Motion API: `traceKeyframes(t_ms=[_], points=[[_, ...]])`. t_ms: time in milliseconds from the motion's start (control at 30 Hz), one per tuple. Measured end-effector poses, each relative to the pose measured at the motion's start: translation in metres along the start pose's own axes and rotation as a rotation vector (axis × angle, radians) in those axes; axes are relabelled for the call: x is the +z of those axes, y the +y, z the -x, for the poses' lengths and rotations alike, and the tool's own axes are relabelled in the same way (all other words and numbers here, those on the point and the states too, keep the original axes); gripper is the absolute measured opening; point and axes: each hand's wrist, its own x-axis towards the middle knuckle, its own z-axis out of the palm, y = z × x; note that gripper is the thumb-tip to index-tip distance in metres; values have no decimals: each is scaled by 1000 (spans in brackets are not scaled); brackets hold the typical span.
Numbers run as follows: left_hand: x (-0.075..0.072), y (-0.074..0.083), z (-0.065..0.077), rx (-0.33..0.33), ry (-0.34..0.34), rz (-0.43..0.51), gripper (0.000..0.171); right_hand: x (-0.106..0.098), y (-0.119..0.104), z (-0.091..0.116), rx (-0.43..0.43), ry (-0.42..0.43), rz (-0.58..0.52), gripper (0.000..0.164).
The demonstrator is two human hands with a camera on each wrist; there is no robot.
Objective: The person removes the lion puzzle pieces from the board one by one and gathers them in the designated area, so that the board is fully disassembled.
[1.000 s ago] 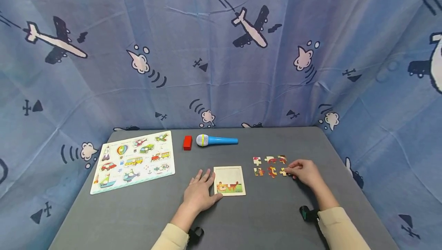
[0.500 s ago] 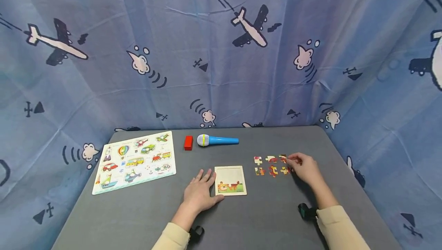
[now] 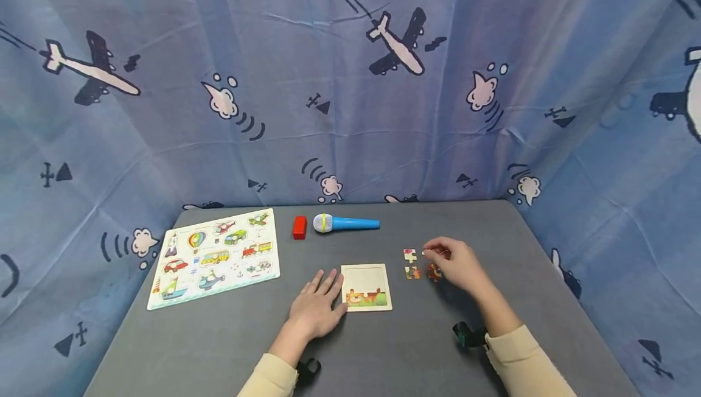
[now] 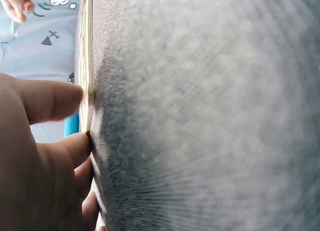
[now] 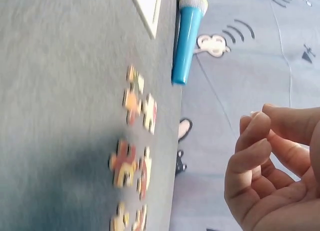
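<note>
My left hand point(image 3: 314, 312) lies spread on the table, thumb and fingers touching the left edge of a small square wooden puzzle tray point(image 3: 364, 277). Pieces along the tray's bottom show an animal on green. In the left wrist view, the thumb point(image 4: 55, 98) meets the tray's edge. Over the loose puzzle pieces hovers my right hand point(image 3: 457, 263), its fingers loosely curled with no piece visible between them. Two rows of loose pieces lie below; a red-and-white piece point(image 3: 409, 255) and an orange piece point(image 3: 412, 273) show, others are partly or fully covered. The right wrist view shows a red-brown piece point(image 5: 123, 163).
A blue toy microphone point(image 3: 350, 223) and a red block point(image 3: 299, 228) lie behind the tray. At the far left is a large vehicle puzzle board point(image 3: 219, 284). A blue airplane-print curtain point(image 3: 306, 80) hangs behind the grey table point(image 3: 235, 336).
My right hand has withdrawn from the rightmost piece of the front row and moved left, up over the pieces. The left hand stays nearly still beside the tray.
</note>
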Motion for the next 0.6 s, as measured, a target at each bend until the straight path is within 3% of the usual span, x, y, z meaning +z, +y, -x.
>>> traceKeyframes(t_ms=[333, 600], points=[[4, -4, -1, -13, 7, 7, 66, 42, -26, -1, -24, -77, -100, 16], [4, -4, -3, -22, 8, 42, 67, 77, -47, 0, -44, -127, -109, 14]])
